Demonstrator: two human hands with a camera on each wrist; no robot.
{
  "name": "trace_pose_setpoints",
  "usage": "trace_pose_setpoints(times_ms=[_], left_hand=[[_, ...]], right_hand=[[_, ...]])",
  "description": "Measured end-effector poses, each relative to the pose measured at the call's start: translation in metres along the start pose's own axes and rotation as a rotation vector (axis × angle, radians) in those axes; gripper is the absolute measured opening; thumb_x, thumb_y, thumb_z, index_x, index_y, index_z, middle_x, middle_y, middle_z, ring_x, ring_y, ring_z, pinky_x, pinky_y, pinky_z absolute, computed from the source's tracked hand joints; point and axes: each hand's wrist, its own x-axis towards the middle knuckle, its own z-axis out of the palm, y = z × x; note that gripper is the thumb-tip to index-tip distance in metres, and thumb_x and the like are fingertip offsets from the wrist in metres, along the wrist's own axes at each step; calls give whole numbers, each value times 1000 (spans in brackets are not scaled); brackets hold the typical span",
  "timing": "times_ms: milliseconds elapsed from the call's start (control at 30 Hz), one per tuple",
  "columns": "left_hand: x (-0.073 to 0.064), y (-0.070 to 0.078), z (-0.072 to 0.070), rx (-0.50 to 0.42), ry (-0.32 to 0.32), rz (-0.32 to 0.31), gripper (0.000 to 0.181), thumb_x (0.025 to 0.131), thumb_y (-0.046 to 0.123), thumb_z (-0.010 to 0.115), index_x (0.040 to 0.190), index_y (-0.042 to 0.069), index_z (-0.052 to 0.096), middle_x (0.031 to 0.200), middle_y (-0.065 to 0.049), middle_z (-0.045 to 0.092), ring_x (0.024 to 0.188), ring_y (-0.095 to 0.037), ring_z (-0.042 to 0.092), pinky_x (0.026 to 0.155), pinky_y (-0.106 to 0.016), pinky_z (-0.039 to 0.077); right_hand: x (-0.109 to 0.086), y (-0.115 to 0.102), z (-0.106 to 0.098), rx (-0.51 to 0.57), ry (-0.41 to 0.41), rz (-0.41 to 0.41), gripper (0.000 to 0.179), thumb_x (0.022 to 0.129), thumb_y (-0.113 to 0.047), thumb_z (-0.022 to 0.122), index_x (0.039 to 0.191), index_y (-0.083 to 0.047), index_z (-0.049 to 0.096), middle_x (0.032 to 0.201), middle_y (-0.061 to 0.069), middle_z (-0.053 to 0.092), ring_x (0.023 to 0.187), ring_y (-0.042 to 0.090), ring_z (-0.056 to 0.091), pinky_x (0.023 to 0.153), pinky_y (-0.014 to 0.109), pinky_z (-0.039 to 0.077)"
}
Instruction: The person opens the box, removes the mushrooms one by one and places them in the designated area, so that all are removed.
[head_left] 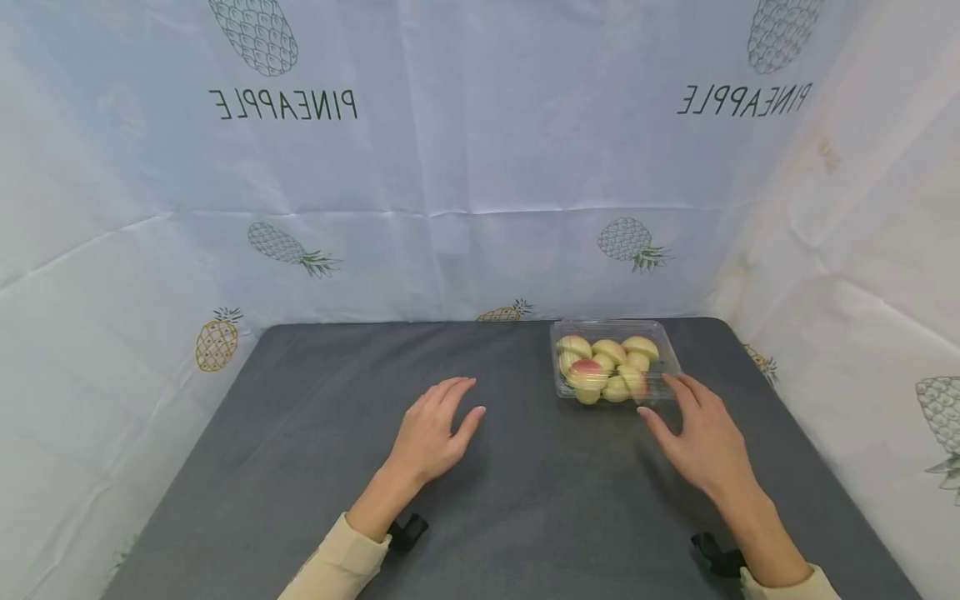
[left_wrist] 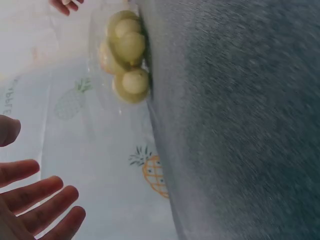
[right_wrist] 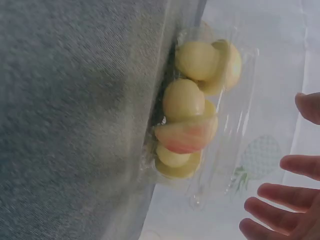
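A clear plastic box (head_left: 666,343) stands at the back right of the table. Inside it lie several mushroom-shaped pieces (head_left: 609,354), pale yellow with pink patches on some caps. My right hand (head_left: 708,437) is held over the table at the box's front right corner, its fingertips overlapping that corner in the head view. Its fingers are loosely spread and hold nothing, as the right wrist view also shows. Further left and nearer to me, my left hand (head_left: 429,432) hovers with relaxed fingers and thumb apart, nothing in it. The left wrist view catches the box from its side.
A dark grey table (head_left: 315,467) spreads under both hands, its back edge just behind the box. White cloth (head_left: 465,158) with pineapple prints hangs behind it and along both sides. A black strap (head_left: 408,532) sits at my left wrist, another strap (head_left: 718,557) at the right.
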Motion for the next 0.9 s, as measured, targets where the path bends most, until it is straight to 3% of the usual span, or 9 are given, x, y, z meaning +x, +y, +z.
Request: trace_pose_setpoints(times_ms=[233, 733, 900], left_hand=[[10, 5, 9, -46, -2, 0, 41, 100, 29, 64, 134, 5, 64, 130, -11, 64, 118, -28, 63, 94, -48, 55], [30, 19, 25, -120, -55, -107, 49, 104, 36, 57, 145, 8, 54, 143, -14, 54, 128, -31, 56, 93, -54, 55], [34, 24, 30, -163, -113, -158, 53, 104, 39, 56, 148, 10, 51, 147, -14, 50, 132, -32, 53, 94, -56, 54]], right_hand=[[3, 3, -4, 24, -4, 61, 66, 100, -40, 65, 147, 3, 47, 148, 32, 41, 130, 57, 39, 82, 76, 41], [4, 19, -2, 46, -5, 102, 67, 101, -43, 62, 149, 1, 45, 149, 33, 39, 130, 58, 39, 79, 80, 40], [5, 25, -1, 61, -19, 120, 69, 101, -43, 61, 149, 4, 43, 148, 35, 38, 129, 60, 38, 83, 82, 37]])
